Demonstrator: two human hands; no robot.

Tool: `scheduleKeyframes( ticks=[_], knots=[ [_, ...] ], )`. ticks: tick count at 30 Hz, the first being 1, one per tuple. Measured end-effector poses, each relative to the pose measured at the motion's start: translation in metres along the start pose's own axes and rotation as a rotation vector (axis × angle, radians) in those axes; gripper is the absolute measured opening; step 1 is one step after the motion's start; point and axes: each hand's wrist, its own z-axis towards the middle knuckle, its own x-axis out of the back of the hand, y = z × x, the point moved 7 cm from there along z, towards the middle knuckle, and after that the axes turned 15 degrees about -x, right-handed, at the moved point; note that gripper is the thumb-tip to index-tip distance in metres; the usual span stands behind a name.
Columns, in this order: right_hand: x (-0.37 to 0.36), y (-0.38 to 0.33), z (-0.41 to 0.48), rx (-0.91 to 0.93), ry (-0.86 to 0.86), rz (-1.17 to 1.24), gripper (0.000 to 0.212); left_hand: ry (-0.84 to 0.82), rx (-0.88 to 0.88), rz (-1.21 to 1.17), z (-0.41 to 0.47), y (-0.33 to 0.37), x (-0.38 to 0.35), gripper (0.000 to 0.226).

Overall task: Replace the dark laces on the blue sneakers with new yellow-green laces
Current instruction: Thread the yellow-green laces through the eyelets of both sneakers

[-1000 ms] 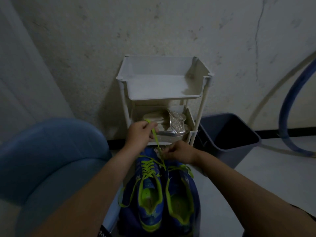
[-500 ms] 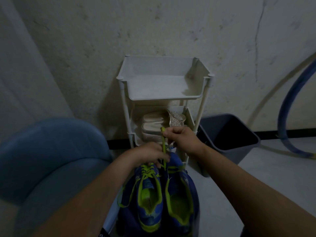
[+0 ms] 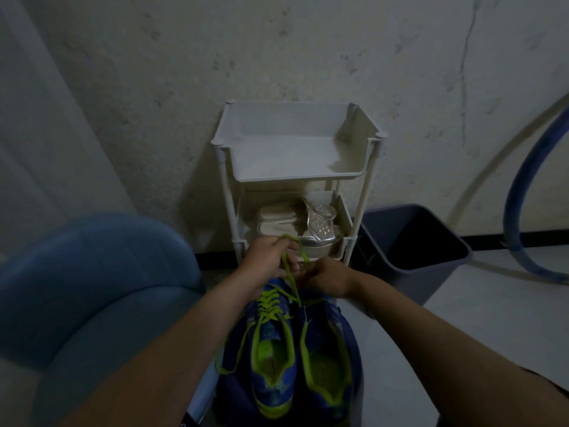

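To your left sits a rounded blue upholstered seat (image 3: 92, 272). Your left hand (image 3: 268, 260) is raised above the toes of the blue sneakers with yellow-green lining (image 3: 274, 359), which stand side by side, heels toward you; its fingers pinch a loop of yellow-green lace (image 3: 291, 282) that runs taut down between the two shoes. The left sneaker is already criss-crossed with lace, a loose end trailing off its left side. Your right hand (image 3: 326, 278) sits low over the right sneaker's toe, fingers curled, possibly on the lace, though the dim view hides what they hold. Beyond stands a white plastic tiered rack (image 3: 295, 167) with silver sandals (image 3: 317, 226) on its lower shelf; a dark grey bin (image 3: 431, 272) and a blue hoop (image 3: 523, 180) lie further right.
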Motion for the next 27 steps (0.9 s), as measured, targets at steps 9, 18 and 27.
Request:
scheduleKeyframes(
  ticks=[9, 18, 27],
  knots=[
    [-0.014, 0.003, 0.01, -0.014, 0.019, -0.277, 0.027, 0.069, 0.046, 0.393, 0.008, -0.019, 0.047, 0.018],
    [-0.042, -0.017, 0.022, -0.056, 0.149, -0.446, 0.033, -0.215, 0.175, 1.057, -0.009, -0.035, 0.087, 0.028],
    [-0.029, -0.021, 0.024, -0.085, 0.083, 0.12, 0.027, -0.354, 0.301, 1.441, -0.004, -0.049, 0.104, 0.037]
  ],
)
